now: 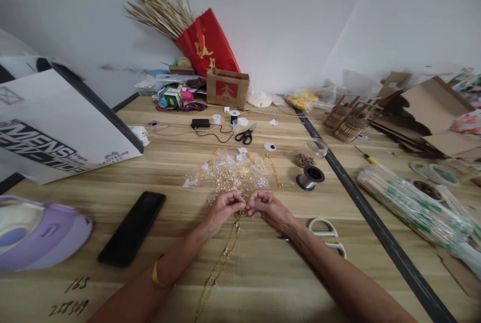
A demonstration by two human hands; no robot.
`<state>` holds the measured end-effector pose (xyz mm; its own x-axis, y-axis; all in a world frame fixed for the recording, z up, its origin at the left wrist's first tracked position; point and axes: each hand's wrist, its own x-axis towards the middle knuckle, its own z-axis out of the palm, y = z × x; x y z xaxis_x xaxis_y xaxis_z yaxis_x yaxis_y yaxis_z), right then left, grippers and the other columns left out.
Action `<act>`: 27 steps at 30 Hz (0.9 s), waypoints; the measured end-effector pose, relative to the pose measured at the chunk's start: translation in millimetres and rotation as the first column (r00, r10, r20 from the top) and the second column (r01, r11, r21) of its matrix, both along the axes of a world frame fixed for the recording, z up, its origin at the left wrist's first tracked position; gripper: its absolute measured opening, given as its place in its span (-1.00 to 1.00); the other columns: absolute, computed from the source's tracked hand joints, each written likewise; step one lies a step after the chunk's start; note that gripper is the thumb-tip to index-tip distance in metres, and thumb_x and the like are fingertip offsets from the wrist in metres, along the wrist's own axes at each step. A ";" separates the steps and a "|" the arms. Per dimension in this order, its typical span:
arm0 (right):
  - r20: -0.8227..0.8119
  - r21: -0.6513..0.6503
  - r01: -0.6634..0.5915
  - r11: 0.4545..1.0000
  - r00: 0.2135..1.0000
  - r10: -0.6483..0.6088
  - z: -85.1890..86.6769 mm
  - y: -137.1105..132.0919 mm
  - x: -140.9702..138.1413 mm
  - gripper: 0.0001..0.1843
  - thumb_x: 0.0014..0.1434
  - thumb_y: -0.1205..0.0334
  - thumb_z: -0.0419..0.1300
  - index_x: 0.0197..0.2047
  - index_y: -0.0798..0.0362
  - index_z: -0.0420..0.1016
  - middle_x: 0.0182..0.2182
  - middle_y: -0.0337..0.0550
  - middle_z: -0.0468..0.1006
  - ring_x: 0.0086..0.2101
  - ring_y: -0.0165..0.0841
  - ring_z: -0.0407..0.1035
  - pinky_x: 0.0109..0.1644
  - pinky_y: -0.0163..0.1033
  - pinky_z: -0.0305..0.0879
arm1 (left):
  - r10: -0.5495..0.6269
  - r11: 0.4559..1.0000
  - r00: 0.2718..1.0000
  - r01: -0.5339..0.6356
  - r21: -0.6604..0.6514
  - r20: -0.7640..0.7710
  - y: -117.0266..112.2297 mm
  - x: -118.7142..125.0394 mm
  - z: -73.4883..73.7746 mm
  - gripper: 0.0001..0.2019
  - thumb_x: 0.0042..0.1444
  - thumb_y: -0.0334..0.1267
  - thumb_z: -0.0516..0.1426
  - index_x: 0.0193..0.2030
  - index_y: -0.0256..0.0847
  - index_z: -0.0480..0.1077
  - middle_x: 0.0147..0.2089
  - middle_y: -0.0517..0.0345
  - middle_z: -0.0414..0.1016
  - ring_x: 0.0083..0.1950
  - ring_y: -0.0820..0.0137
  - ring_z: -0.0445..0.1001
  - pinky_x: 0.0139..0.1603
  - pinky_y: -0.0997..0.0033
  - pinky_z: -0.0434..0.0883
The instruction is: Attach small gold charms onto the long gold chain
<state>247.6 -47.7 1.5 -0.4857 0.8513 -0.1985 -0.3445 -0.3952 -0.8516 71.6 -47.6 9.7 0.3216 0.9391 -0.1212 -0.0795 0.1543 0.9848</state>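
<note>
My left hand [225, 206] and my right hand [267, 206] meet fingertip to fingertip, each closed in a pinch. Between them shows a small gold ring [243, 212] at the upper end of a gold beaded chain [226, 251]. The chain hangs in two strands down toward the table's front edge. Exactly how the fingertips grip the ring is too small to make out. Just beyond my hands lies a heap of small gold and clear beads and charms [233, 175], partly in plastic bags. White-handled scissors [327, 232] lie partly hidden under my right forearm.
A spool of wire [310, 177], a jar of beads [305, 159], a short gold chain [273, 168] and black scissors [246, 135] lie farther back. To the left are a phone [132, 227], a purple device [52, 235] and a white box [63, 127]. Wrapped sticks [409, 205] lie right.
</note>
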 end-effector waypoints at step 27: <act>0.142 0.131 -0.053 0.990 0.989 0.035 -0.8 -1.6 -0.9 -0.75 -0.07 0.20 0.36 -0.31 0.10 0.49 -0.50 -0.25 0.54 -0.54 -0.49 0.38 -0.42 -0.38 0.31 | -0.045 0.997 0.999 0.044 0.055 0.012 0.3 0.9 -1.5 -0.72 -0.17 -0.30 0.27 -0.36 -0.25 0.25 -0.46 0.25 0.38 -0.44 0.48 0.41 -0.40 0.49 0.32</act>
